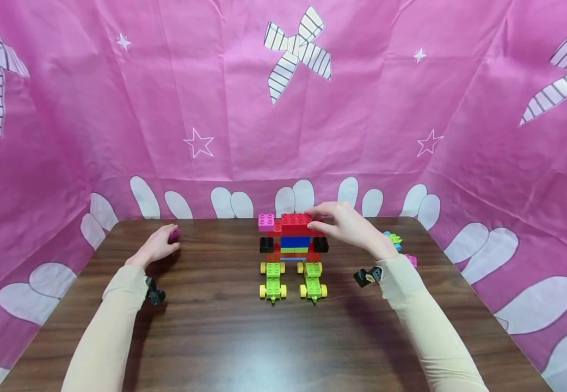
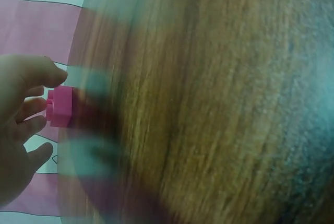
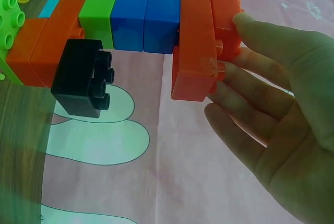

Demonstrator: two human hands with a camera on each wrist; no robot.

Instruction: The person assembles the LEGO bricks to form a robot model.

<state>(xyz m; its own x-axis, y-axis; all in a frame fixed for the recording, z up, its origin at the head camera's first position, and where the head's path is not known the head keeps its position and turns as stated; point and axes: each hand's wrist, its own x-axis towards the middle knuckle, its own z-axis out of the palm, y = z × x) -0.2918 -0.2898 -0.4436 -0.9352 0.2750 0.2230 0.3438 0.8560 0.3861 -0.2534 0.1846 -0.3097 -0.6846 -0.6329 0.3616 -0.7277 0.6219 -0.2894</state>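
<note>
At the middle back of the table stands a brick figure: light green wheeled bases (image 1: 273, 277) below, blue bricks (image 1: 295, 242) in its body, a black brick (image 1: 266, 245) on each side, a pink brick (image 1: 266, 221) at its upper left. My right hand (image 1: 347, 223) pinches the right end of the long red brick (image 1: 293, 220) on top, thumb against its near face and fingers beyond. Far left, my left hand (image 1: 158, 245) has thumb and fingertips around a pink brick (image 2: 62, 106) low by the table's far edge, studs toward the palm.
Behind my right forearm lie a pink brick (image 1: 411, 260) and a blue and green piece (image 1: 393, 239). Black wrist cameras (image 1: 155, 293) hang under both wrists. Pink printed fabric (image 1: 244, 125) surrounds the back and sides of the brown wooden table (image 1: 205, 326).
</note>
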